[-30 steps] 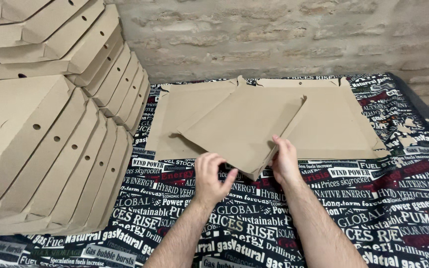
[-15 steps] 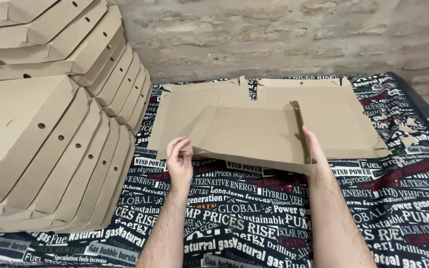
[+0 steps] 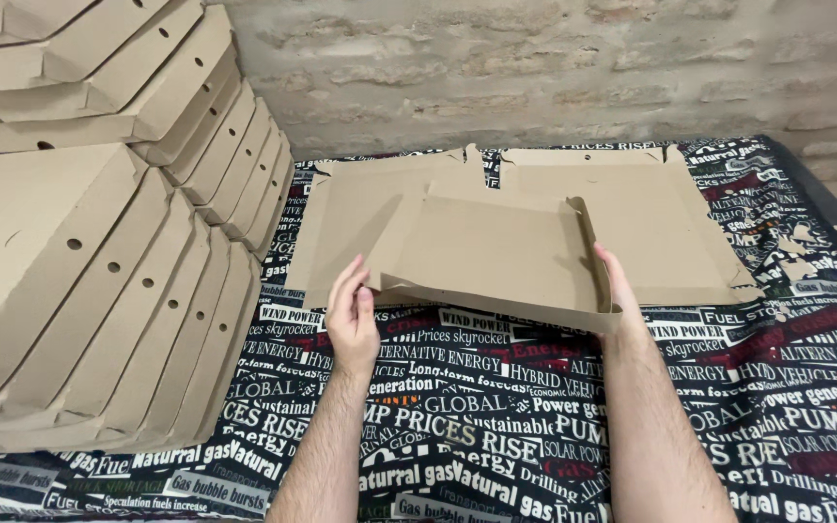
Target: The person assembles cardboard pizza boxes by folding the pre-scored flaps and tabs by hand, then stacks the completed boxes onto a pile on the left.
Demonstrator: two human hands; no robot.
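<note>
Half-folded brown cardboard box blank (image 3: 496, 257) sits between both hands, over flat brown cardboard sheets (image 3: 670, 223) just behind them, on a black cloth (image 3: 496, 426) covered in white and red print. Slanted stacks of folded brown boxes (image 3: 99, 271) fill the space off the left hand (image 3: 353, 318), which pinches the blank's near-left corner with fingers straight. The right hand (image 3: 620, 291) presses open-fingered against the raised right flap.
</note>
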